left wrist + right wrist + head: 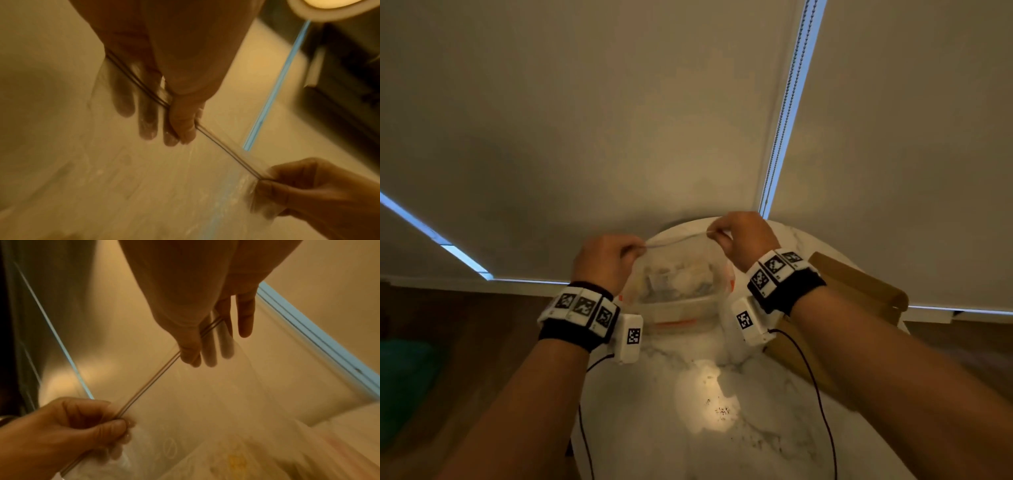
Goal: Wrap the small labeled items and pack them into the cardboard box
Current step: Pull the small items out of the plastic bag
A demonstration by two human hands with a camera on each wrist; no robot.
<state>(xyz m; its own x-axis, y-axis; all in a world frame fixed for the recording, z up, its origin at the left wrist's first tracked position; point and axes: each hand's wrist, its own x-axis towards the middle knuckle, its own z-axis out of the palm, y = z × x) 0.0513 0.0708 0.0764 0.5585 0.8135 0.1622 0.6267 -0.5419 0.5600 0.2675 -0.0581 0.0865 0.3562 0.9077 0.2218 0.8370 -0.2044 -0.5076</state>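
Clear zip bag (677,274) held up above the marble surface (688,428), stretched by its top strip between left hand (604,262) and right hand (743,240), each pinching a corner. Cardboard box (859,291) at right, partly hidden behind right forearm. Pale container (681,308) beyond the bag.

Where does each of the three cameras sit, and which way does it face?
Head: worn on the head, looking forward and down at the marble table; both forearms, left hand and right hand hold up a clear zip bag.
Left wrist: looks along the left hand's fingers pinching the bag's zip edge.
Right wrist: looks along the right hand's fingers at the same edge.
Shared: both wrist views show the opposite hand and the zip edge.
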